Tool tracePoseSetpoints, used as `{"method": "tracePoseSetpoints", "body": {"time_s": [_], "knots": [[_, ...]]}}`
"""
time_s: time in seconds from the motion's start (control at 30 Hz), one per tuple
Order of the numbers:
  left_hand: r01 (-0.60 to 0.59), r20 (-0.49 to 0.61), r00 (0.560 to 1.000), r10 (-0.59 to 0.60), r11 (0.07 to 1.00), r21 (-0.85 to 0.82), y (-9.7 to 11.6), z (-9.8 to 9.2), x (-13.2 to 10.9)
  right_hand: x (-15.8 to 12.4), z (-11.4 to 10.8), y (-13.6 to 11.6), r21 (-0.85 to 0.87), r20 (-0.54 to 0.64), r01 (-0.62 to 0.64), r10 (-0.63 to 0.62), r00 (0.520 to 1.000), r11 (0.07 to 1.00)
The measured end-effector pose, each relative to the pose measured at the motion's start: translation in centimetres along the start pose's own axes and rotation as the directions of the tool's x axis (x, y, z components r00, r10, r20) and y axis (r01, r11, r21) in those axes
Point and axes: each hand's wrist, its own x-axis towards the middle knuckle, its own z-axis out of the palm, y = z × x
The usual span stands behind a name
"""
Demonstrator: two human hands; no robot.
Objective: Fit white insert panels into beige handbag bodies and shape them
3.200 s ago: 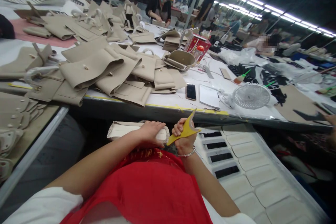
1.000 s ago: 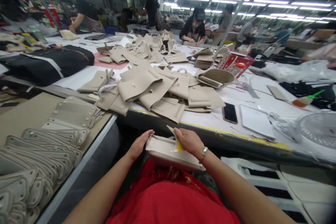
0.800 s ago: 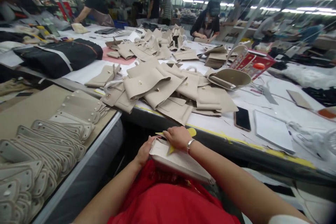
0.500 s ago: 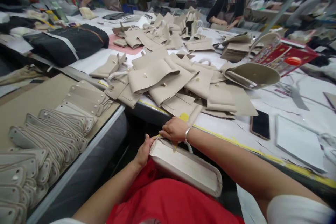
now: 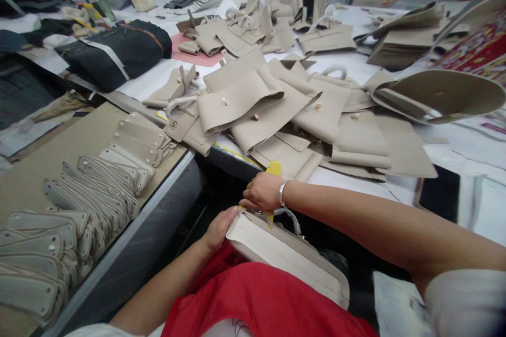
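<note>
On your lap, before the bench (image 5: 454,155), the bag (image 5: 288,258); left hand (image 5: 216,229) at its left end, right hand (image 5: 263,192) with tool (image 5: 273,169) atop. Straps (image 5: 98,189) left.

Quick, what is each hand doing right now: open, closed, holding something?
Left hand: closed on the end of the beige bag on the lap.
Right hand: closed around a yellow tool, resting on the bag's top edge.

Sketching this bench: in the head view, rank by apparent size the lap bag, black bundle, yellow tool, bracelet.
1. lap bag and black bundle: alike; the bag is nearer, so unranked.
2. yellow tool, partly hidden.
3. bracelet.
</note>
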Motion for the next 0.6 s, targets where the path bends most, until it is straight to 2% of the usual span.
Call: {"method": "tracePoseSetpoints", "body": {"time_s": [0.1, 0.27, 0.47, 0.6], "knots": [[0.004, 0.055, 0.999, -0.001, 0.999, -0.048, 0.3, 0.2, 0.1, -0.4, 0.2, -0.4, -0.005, -0.003, -0.038, 0.038, 0.999, 0.999], [0.021, 0.087, 0.996, -0.012, 0.995, -0.099, 1.5, 0.4, 0.2, -1.4, 1.1, -1.4, 0.034, -0.039, -0.151, 0.152, 0.988, 0.988], [0.142, 0.155, 0.983, -0.103, 0.953, -0.267, 2.0, 0.8, 0.1, -2.5, 2.6, -2.6, 0.103, -0.081, -0.261, 0.269, 0.96, 0.96], [0.2, 0.212, 0.967, -0.138, 0.931, -0.306, 2.0, 1.0, 0.1, -3.1, 3.3, -3.8, 0.143, -0.063, -0.366, 0.378, 0.924, 0.919]]}}
